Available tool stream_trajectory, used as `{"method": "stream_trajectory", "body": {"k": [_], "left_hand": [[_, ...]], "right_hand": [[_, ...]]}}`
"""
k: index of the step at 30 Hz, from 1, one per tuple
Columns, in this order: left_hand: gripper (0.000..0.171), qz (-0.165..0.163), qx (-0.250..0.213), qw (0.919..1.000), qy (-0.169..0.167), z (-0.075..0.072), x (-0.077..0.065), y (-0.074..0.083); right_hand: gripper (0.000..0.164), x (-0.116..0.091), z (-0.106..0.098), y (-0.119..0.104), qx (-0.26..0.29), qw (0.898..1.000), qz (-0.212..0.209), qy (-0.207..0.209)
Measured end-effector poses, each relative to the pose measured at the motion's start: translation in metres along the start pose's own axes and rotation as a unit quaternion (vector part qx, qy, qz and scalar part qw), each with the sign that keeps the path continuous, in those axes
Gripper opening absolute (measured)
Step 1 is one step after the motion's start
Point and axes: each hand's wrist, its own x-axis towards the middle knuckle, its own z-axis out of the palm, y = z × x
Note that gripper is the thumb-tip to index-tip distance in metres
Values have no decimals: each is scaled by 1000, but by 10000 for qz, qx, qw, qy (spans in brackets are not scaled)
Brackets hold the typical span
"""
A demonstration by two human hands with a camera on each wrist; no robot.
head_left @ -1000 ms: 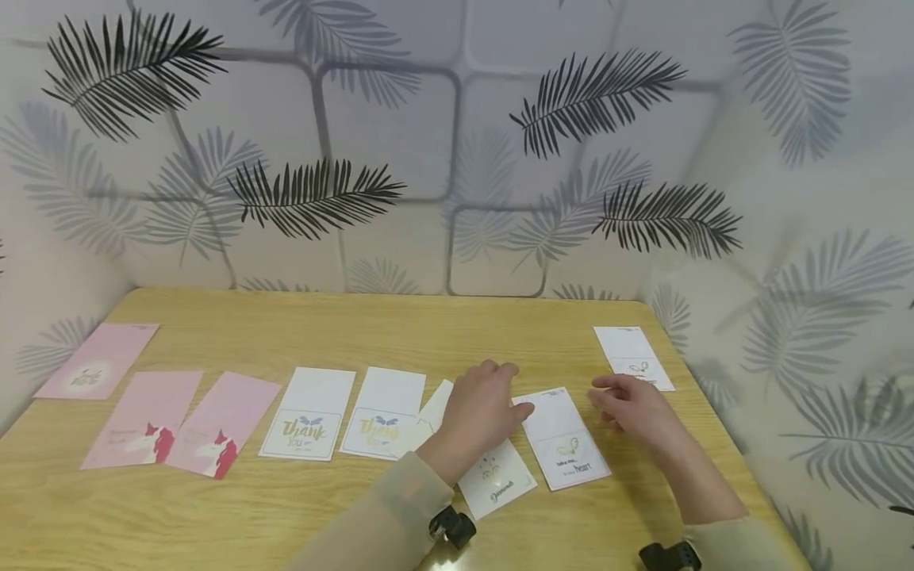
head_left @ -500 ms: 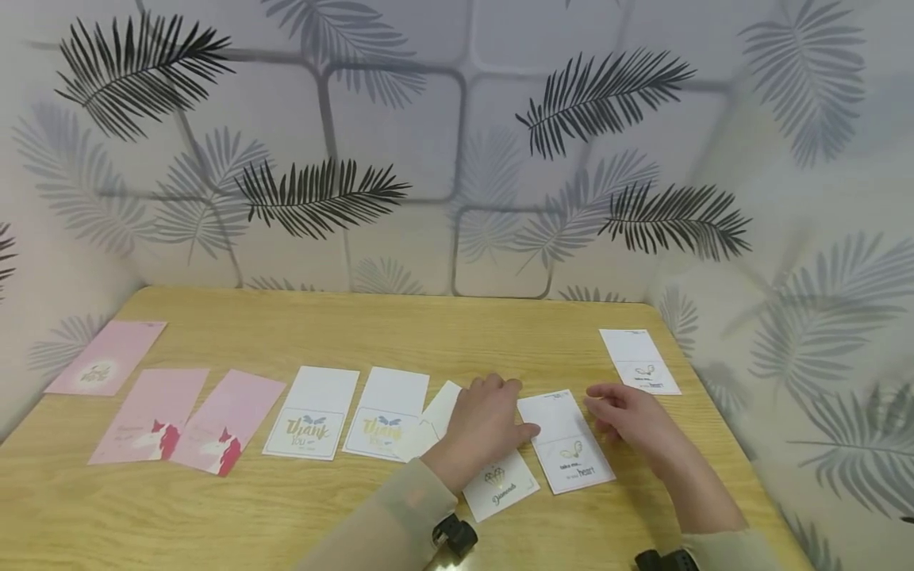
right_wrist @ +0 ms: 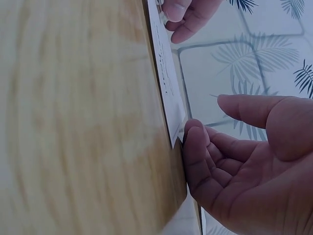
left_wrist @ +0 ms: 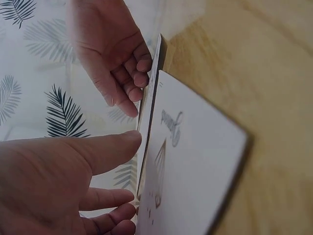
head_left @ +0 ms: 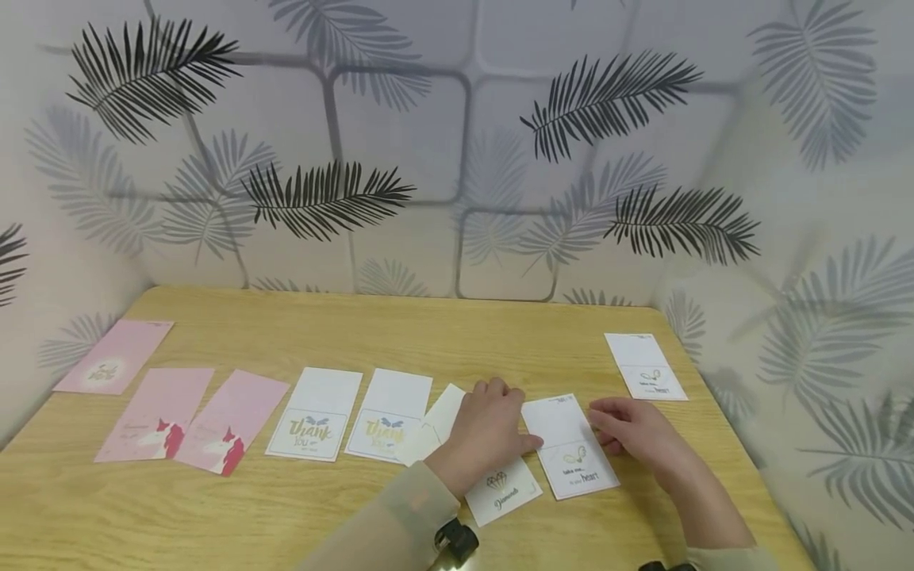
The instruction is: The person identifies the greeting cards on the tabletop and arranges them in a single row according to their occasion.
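Note:
My left hand (head_left: pixel 478 428) lies above the white card lettered "Diamonds" (head_left: pixel 503 492) and hides its upper part. The left thumb reaches the left edge of a white unfolded card with "take me... heart" (head_left: pixel 571 452). In the left wrist view, the Diamonds card (left_wrist: pixel 190 152) is close in front of that hand. My right hand (head_left: pixel 643 432) is at the heart card's right edge, its fingers loosely bent and its thumb apart from them, as the right wrist view shows for the right hand (right_wrist: pixel 244 161). Neither hand pinches a card.
To the left lie two "Thank you" cards (head_left: pixel 310 436), two pink unicorn cards (head_left: pixel 153 412) and another pink card (head_left: pixel 114 357). A second heart card (head_left: pixel 646 365) lies at the far right. Leaf-patterned walls stand behind the wooden table (head_left: pixel 357 317) and at its sides.
The head view has turned slightly to the left, so everything shifts a little right in it. Both hands stay beside the same heart card, with hardly any movement.

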Motion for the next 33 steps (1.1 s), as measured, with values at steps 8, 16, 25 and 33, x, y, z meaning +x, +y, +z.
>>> {"method": "stream_trajectory", "body": {"k": [8, 16, 25, 33], "left_hand": [[57, -46, 69, 10000, 10, 3, 0, 0], [56, -67, 186, 9998, 65, 6, 2, -1], [54, -65, 58, 9999, 92, 6, 2, -2], [51, -68, 61, 9998, 147, 7, 2, -1]], "right_hand": [[49, -2, -7, 9, 305, 9991, -132, -272], [49, -3, -10, 11, 458, 9980, -3, -430], [49, -5, -8, 5, 306, 9989, 69, -342], [51, -7, -6, 4, 82, 9995, 42, -307]]}}
